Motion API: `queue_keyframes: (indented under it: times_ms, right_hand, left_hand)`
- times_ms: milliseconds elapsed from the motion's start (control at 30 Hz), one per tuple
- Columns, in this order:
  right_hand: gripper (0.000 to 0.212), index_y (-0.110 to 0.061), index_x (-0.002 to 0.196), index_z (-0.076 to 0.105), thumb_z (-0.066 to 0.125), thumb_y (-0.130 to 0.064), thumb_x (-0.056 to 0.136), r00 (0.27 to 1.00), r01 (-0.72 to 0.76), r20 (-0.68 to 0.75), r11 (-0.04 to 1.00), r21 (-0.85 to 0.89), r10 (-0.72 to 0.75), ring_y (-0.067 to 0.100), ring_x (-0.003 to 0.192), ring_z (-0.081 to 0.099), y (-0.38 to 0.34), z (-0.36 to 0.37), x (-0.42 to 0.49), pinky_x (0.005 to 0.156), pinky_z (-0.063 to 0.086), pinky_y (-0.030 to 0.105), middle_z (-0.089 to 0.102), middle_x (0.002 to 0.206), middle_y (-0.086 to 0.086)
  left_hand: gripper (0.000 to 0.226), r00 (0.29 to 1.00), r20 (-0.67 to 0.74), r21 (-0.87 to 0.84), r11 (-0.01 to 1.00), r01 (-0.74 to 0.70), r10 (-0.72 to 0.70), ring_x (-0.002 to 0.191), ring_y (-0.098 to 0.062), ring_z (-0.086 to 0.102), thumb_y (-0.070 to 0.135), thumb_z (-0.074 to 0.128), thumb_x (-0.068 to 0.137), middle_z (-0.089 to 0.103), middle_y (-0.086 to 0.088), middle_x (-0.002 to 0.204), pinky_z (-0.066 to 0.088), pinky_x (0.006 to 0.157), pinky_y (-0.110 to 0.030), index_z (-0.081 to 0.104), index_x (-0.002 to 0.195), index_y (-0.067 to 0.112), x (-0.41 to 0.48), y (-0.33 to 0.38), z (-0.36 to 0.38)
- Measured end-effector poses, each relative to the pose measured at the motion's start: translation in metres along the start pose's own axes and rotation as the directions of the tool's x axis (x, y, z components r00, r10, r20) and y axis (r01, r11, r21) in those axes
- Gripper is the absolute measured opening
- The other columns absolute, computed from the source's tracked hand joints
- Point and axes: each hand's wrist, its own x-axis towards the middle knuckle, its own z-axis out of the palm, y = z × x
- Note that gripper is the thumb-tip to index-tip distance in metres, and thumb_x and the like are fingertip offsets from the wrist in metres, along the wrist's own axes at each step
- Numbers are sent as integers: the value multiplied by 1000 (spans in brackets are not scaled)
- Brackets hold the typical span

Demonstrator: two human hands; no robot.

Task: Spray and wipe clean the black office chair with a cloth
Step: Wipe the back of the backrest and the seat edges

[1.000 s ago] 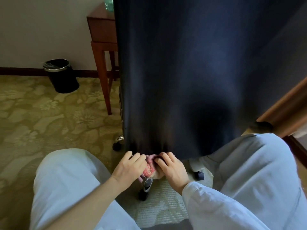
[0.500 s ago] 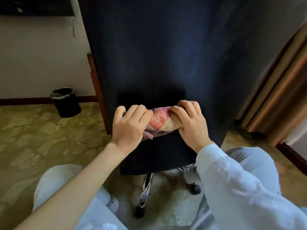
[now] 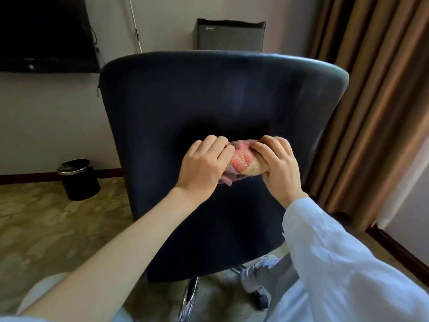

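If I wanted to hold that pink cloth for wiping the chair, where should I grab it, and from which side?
Probably by its two ends, coming from the near side. The pink cloth is bunched into a short roll lying crosswise against the chair back, so its far face is blocked. The left hand and right hand each grip one end that way.

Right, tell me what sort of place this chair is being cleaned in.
Probably a hotel room. There is a wall-mounted black flat-screen television, heavy brown floor-length curtains on the right, and a small black box-shaped unit at the back that looks like a minibar fridge.
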Motion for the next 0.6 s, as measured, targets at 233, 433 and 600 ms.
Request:
queue_keyframes:
  times_ms: [233, 433, 600]
  right_hand:
    - [26, -6, 109, 68, 64, -9, 83, 986, -148, 84, 988, 50, 144, 29, 111, 50, -2, 52, -112, 99, 43, 34, 61, 116, 16]
    - [53, -17, 112, 68, 87, -12, 62, 865, -204, 474, 978, 30, 166, 20, 110, 53, -37, 89, -207, 85, 52, 27, 63, 116, 5]
    - [26, -20, 101, 72, 55, -19, 81, 843, -117, 533, 992, 56, 70, 16, 89, 63, -53, 96, -219, 72, 55, 22, 65, 100, -2]
  left_hand:
    - [54, 965, 256, -118, 993, -30, 60, 89, -19, 57, 48, 74, 63, 61, 0, 100, 41, 72, -28, 64, 99, 10, -81, 34, 64]
    - [78, 737, 658, -199, 980, -27, 154, 84, -14, 56, 70, 75, 45, 61, 4, 94, 45, 65, -26, 67, 98, 14, -178, 50, 99]
    - [76, 656, 736, -216, 976, -7, 167, 75, -13, 56, 74, 74, 42, 60, 5, 87, 43, 57, -25, 68, 92, 17, -216, 53, 107]
